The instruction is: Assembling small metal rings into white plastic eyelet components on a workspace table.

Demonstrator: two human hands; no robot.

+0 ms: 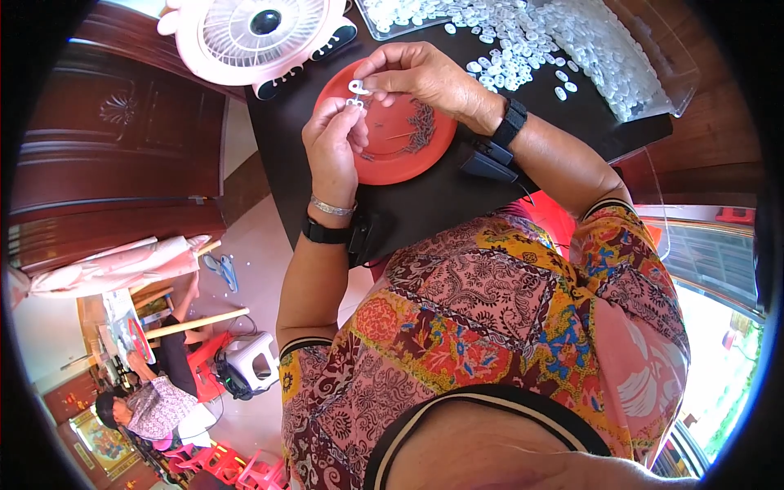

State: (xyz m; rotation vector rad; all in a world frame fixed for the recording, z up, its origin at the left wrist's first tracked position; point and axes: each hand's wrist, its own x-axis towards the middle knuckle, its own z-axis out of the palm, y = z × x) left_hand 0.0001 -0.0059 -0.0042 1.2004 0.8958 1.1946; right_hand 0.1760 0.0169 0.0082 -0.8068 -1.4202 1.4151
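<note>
My left hand (333, 147) and my right hand (420, 77) meet above a red round plate (412, 159) on a black table (425, 204). Between their fingertips they pinch a small white plastic ring piece (358, 88) with a small metal part just under it. The right hand's thumb and forefinger hold the white piece from the right; the left hand's fingers close on it from below. Thin dark metal bits (420, 126) lie in a heap on the plate. A black band sits on each wrist, and a silver bracelet on the left one.
A heap of white plastic pieces (531, 41) fills a clear tray (653, 73) at the table's far right. A pink desk fan (257, 37) stands at the far left edge. Another person (155, 392) sits lower left among red stools, beside a wooden door.
</note>
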